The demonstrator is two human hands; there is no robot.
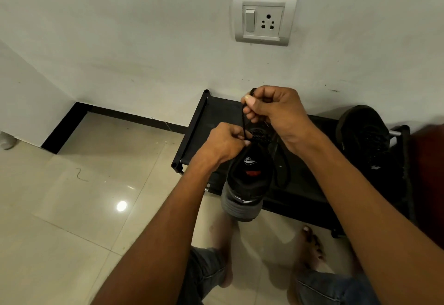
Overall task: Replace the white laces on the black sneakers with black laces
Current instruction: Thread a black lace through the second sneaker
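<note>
A low black metal-framed shoe rack stood on the glossy cream floor tiles against the white wall. On its top shelf, near the left end, sat a black sneaker with a grey ribbed sole, toe toward the wall and heel jutting past the front edge of the rack. A red patch showed inside its opening.

The left hand was closed over the sneaker's left eyelet row, its fingertips pinching a thin black lace where it met the shoe. The right hand was raised above the toe area, fingers curled around the upper part of the same lace, which ran taut and nearly upright between the 2 hands. A small bunch of lace stuck out above the right thumb. A slack loop of black lace hung down on the rack top just to the right of the sneaker.

A 2nd black sneaker rested at the right end of the rack, tilted with its sole leaning toward the wall, well apart from the 1st.

On the wall above the rack was a white switch-and-socket plate. Bare feet and blue denim trouser legs showed on the floor in front of the rack.
</note>
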